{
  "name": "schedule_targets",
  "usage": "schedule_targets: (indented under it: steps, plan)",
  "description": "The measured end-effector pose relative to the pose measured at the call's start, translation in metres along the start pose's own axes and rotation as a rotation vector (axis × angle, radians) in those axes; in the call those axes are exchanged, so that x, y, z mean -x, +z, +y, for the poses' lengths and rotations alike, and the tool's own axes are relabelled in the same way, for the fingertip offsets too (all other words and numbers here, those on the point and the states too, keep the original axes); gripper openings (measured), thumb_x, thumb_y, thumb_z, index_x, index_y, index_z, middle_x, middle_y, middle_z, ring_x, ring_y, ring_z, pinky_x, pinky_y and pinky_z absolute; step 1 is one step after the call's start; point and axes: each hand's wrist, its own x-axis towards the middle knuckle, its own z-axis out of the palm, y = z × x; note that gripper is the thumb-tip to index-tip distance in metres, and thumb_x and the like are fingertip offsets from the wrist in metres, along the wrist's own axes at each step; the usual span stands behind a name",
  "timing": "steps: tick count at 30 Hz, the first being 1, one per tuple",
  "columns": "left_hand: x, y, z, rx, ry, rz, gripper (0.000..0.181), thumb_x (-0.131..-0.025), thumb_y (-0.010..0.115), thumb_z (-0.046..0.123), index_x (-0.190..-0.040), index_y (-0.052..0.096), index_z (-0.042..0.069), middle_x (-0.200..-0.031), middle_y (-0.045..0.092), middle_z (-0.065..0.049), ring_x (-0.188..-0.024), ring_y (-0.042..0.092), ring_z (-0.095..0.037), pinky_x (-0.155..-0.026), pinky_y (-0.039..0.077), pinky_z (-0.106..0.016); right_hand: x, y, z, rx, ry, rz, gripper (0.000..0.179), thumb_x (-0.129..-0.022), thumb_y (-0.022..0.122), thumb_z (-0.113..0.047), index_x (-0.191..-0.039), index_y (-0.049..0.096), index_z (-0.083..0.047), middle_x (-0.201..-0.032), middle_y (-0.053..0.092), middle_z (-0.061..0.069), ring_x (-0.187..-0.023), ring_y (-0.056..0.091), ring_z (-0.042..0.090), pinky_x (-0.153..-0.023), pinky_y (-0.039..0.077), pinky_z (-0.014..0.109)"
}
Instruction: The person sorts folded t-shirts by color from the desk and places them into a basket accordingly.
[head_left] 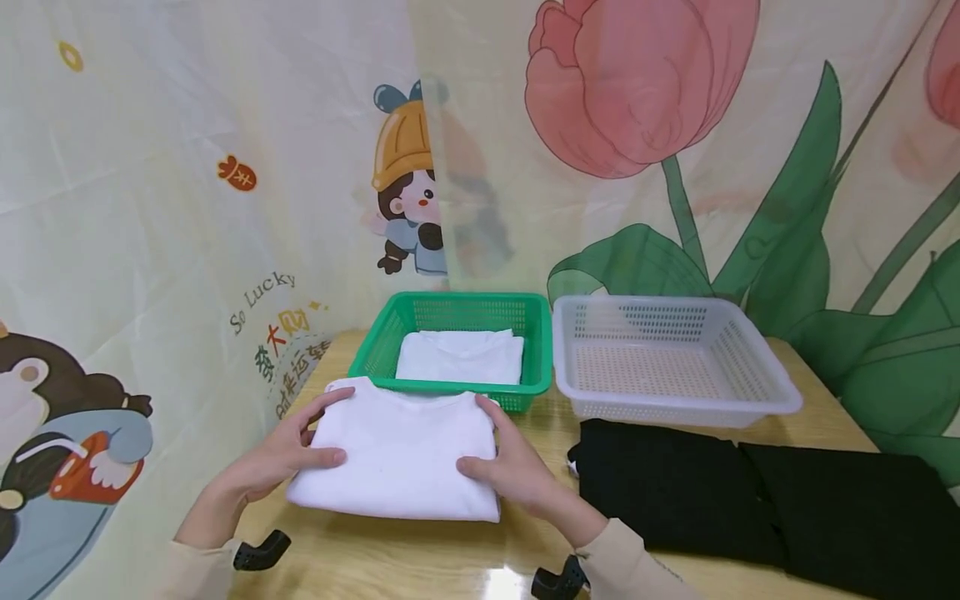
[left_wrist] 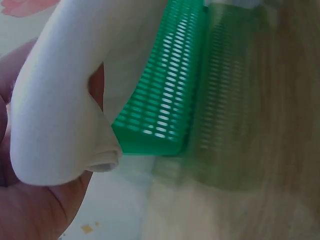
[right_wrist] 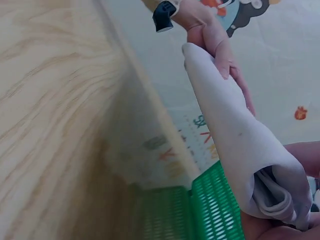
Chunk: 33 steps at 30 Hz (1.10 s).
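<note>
A folded white garment with a rounded neckline [head_left: 401, 458] is held up between both hands, in front of the green basket [head_left: 546, 337]. My left hand [head_left: 288, 446] grips its left side, thumb on the near face and fingers around the far edge. On the opposite side, my right hand [head_left: 517, 467] holds it the same way. The right wrist view shows the garment [right_wrist: 230, 125] end-on, its rolled layers visible, raised off the wood. Another folded white garment [head_left: 459, 360] lies inside the green basket.
Right of the green basket stands a white perforated basket [head_left: 675, 407]. Two folded black garments [head_left: 667, 492] lie side by side at the right of the wooden table [head_left: 360, 558], a bit of white showing at their left edge. A printed curtain [head_left: 300, 125] hangs behind.
</note>
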Motion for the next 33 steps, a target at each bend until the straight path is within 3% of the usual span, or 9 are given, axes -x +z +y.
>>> schedule_targets:
  steps: [6, 12, 18, 24, 33]
  plan:
    - [0.003, -0.011, 0.029, 0.023, 0.06, 0.009, 0.091, -0.095, 0.077, 0.002, -0.168, 0.029, 0.026, -0.148, 0.043, -0.024, -0.11, 0.07, -0.031, -0.084, 0.063, -0.052, -0.002, -0.009, -0.032, -0.019, -0.024, -0.007, 0.093, -0.095, 0.082, -0.013, -0.169, 0.027, -0.022, -0.159, 0.041, 0.02, -0.12, 0.063, 0.031, -0.095, 0.059, 0.047]
    - [-0.007, -0.015, 0.062, -0.02, 0.114, 0.047, 0.092, -0.096, 0.077, 0.004, -0.169, 0.028, 0.029, -0.152, 0.04, -0.018, -0.115, 0.067, -0.026, -0.086, 0.063, -0.047, -0.01, -0.024, -0.062, -0.027, -0.056, 0.022, 0.095, -0.093, 0.083, -0.008, -0.169, 0.027, -0.021, -0.151, 0.048, 0.021, -0.109, 0.069, 0.032, -0.089, 0.062, 0.046]
    - [-0.034, -0.013, 0.083, -0.029, 0.121, 0.102, 0.095, -0.095, 0.081, 0.012, -0.169, 0.026, 0.035, -0.161, 0.034, -0.013, -0.127, 0.056, -0.028, -0.092, 0.059, -0.041, -0.029, -0.045, -0.077, 0.048, -0.085, 0.077, 0.096, -0.093, 0.081, -0.007, -0.169, 0.026, -0.026, -0.159, 0.041, 0.016, -0.115, 0.069, 0.039, -0.087, 0.062, 0.048]
    - [-0.069, -0.012, 0.089, -0.004, 0.11, 0.117, 0.098, -0.094, 0.082, 0.014, -0.17, 0.024, 0.037, -0.165, 0.03, -0.013, -0.133, 0.049, -0.033, -0.094, 0.057, -0.037, -0.05, -0.064, -0.08, 0.155, -0.109, 0.116, 0.097, -0.094, 0.083, -0.013, -0.17, 0.024, -0.027, -0.162, 0.039, 0.012, -0.127, 0.061, 0.037, -0.097, 0.058, 0.05]
    - [-0.118, -0.012, 0.088, -0.004, 0.105, 0.129, 0.098, -0.094, 0.084, 0.017, -0.168, 0.025, 0.04, -0.167, 0.028, -0.013, -0.136, 0.045, -0.037, -0.093, 0.056, -0.04, -0.084, -0.087, -0.067, 0.1, -0.051, 0.139, 0.098, -0.096, 0.081, -0.012, -0.171, 0.019, -0.026, -0.17, 0.03, 0.011, -0.144, 0.047, 0.035, -0.109, 0.051, 0.053]
